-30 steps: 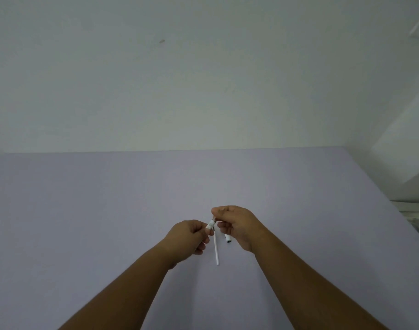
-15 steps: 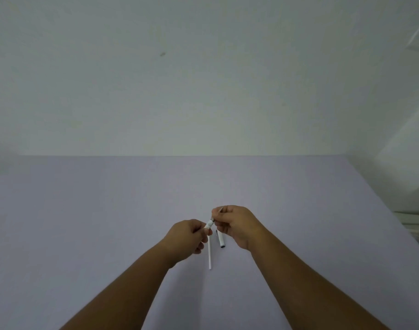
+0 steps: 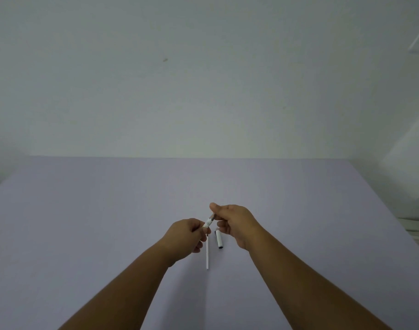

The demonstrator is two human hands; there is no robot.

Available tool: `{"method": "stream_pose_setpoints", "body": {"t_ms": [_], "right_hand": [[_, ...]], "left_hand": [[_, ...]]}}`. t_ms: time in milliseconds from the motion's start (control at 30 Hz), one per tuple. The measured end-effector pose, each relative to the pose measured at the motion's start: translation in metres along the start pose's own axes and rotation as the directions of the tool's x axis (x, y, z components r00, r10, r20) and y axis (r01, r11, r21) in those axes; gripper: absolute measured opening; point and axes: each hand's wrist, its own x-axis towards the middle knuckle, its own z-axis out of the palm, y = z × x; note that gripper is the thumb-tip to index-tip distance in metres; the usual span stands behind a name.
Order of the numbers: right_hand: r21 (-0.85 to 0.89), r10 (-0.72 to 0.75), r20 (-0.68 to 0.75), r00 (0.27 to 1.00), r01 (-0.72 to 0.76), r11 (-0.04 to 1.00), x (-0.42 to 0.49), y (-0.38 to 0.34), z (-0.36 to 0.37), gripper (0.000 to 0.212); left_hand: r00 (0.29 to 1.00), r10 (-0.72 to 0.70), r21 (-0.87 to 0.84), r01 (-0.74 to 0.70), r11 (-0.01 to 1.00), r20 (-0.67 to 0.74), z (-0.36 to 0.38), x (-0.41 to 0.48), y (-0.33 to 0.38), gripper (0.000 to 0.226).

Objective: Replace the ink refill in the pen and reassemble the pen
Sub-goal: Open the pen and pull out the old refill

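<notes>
Pen (image 3: 208,222) gripped in left hand (image 3: 187,236), right hand (image 3: 234,221) pinching its dark tip just above; cap (image 3: 219,239) and refill (image 3: 207,254) lie on desk (image 3: 84,222) below hands; likely best to twist gently, keeping barrel steady.

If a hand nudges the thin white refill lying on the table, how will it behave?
The refill is a thin round tube lying flat on the smooth table, so it would probably roll sideways. It looks very light and likely slides easily. Being so slender, it may flex slightly when pinched.
</notes>
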Motion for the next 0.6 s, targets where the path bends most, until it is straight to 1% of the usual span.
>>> {"method": "stream_pose_setpoints", "body": {"t_ms": [33,100,200,267,300,333,400,500,533,600], "right_hand": [[-0.028,-0.013,-0.009,1.000,0.013,1.000,-0.0008,0.0004,0.0000,0.022],[-0.012,-0.048,0.029,0.998,0.048,0.999,-0.0012,0.0013,-0.0012,0.005],[0.104,-0.058,0.092,0.994,0.049,0.993,-0.0016,0.0010,-0.0036,0.016],[0.091,-0.015,0.076,0.997,0.008,0.996,-0.0030,0.0011,-0.0025,0.018],[0.052,0.002,0.054,0.999,-0.005,0.999,-0.0034,0.0026,-0.0015,0.019],[0.020,0.006,0.035,0.999,-0.007,1.000,-0.0050,0.0030,-0.0003,0.018],[0.026,-0.018,0.044,0.999,0.017,1.000,-0.0057,0.0043,0.0001,0.005],[0.088,-0.051,0.099,0.994,0.042,0.995,-0.0063,0.0024,-0.0016,0.020],[0.073,-0.042,0.095,0.995,0.035,0.997,-0.0069,0.0010,-0.0016,0.021],[0.016,-0.001,0.044,0.999,0.000,1.000,-0.0094,-0.0005,-0.0006,0.025]], "left_hand": [[1.000,0.001,0.003,-0.001,1.000,0.001,0.0008,-0.0006,0.0003,0.021],[1.000,0.000,0.012,0.000,1.000,0.001,0.0023,-0.0014,0.0005,0.021],[1.000,-0.003,0.024,0.003,1.000,-0.009,0.0033,-0.0026,0.0000,0.021],[1.000,0.000,0.022,0.001,1.000,-0.011,0.0035,-0.0037,-0.0002,0.021],[1.000,0.002,0.022,-0.002,1.000,-0.011,0.0038,-0.0042,-0.0001,0.021],[1.000,0.003,0.023,-0.003,1.000,-0.009,0.0042,-0.0046,0.0002,0.021],[1.000,0.004,0.028,-0.003,1.000,-0.006,0.0048,-0.0055,0.0005,0.021],[1.000,0.003,0.028,-0.003,1.000,-0.006,0.0042,-0.0067,0.0001,0.022],[1.000,0.005,0.027,-0.005,1.000,-0.006,0.0038,-0.0072,0.0002,0.022],[1.000,0.010,0.028,-0.010,1.000,-0.005,0.0036,-0.0079,0.0007,0.023]]}}
